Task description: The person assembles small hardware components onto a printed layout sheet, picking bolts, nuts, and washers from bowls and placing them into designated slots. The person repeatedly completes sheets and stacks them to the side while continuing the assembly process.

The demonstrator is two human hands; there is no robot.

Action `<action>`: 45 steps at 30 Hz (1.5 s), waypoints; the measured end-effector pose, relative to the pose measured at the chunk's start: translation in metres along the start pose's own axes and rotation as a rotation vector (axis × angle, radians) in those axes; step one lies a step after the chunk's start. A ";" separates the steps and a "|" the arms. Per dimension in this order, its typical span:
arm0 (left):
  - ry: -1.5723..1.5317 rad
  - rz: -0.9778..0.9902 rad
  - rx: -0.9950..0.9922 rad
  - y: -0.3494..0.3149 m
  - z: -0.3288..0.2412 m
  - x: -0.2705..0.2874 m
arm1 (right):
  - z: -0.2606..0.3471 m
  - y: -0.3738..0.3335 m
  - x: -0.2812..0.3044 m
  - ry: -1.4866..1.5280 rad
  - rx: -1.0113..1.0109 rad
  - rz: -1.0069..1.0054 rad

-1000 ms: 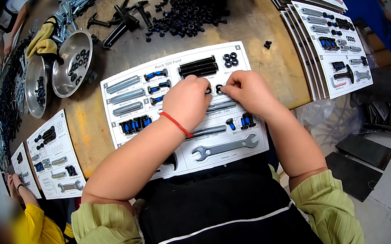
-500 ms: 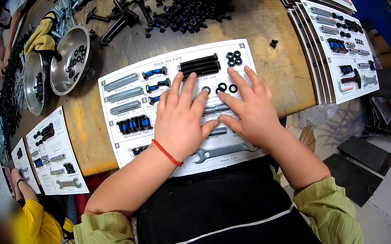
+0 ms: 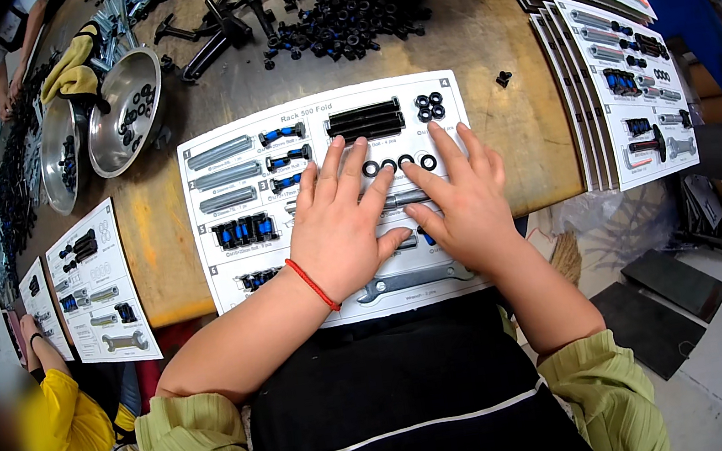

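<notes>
A white printed card [image 3: 318,113] of bolts, sleeves and nuts lies in front of me. My left hand [image 3: 337,220] is spread over its middle, index fingertip by a row of black washers [image 3: 371,169]. Fingers apart, my right hand [image 3: 461,202] lies over the card's right half, its index fingertip at the same row. Above the hands are long black bolts [image 3: 363,121] and black nuts [image 3: 430,107]. A grey wrench [image 3: 415,281] lies along the lower edge. Silver sleeves [image 3: 221,152] and blue-banded short bolts [image 3: 245,231] sit at the left. My palms hide the card's middle.
Beyond the card are a heap of black nuts [image 3: 350,19] and black T-shaped tools [image 3: 219,38]. Metal bowls [image 3: 123,111] stand at the left. Filled cards are stacked [image 3: 632,86] at the right. A person in a yellow shirt [image 3: 78,413] is at lower left.
The black washers now form an evenly spaced row, with one more showing at its left end. My fingertips have shifted slightly around them, and the card sits slightly further left in view.
</notes>
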State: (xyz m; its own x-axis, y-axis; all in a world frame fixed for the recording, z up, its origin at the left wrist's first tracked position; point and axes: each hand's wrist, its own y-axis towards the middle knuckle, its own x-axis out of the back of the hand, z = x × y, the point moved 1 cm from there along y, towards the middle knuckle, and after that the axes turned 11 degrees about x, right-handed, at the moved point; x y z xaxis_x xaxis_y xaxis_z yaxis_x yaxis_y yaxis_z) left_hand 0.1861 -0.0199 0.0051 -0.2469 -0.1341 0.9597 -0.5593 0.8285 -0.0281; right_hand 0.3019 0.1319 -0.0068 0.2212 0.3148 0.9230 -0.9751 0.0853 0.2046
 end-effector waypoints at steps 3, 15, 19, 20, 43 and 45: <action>-0.006 0.003 0.007 0.000 0.000 0.000 | 0.001 -0.001 0.001 -0.003 -0.021 -0.023; -0.061 0.001 -0.004 -0.002 -0.001 0.000 | -0.004 -0.014 0.003 -0.060 -0.082 -0.049; -0.035 -0.077 0.034 -0.008 0.015 0.024 | -0.007 -0.022 0.014 0.036 -0.052 -0.200; -0.031 -0.101 0.044 -0.014 0.021 0.027 | -0.008 -0.029 0.016 0.096 -0.060 -0.207; -0.086 -0.298 0.579 -0.120 0.151 0.047 | -0.017 -0.047 0.032 0.134 -0.215 -0.177; -0.173 -0.257 0.672 -0.134 0.156 0.043 | -0.022 -0.061 0.025 0.032 -0.256 -0.290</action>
State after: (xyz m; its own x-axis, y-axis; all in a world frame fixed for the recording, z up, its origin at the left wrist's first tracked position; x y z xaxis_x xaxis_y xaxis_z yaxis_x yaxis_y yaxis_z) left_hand 0.1274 -0.2215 0.0068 -0.1332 -0.4087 0.9029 -0.9666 0.2550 -0.0271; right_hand 0.3676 0.1555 -0.0039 0.4916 0.2720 0.8273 -0.8378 0.4071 0.3639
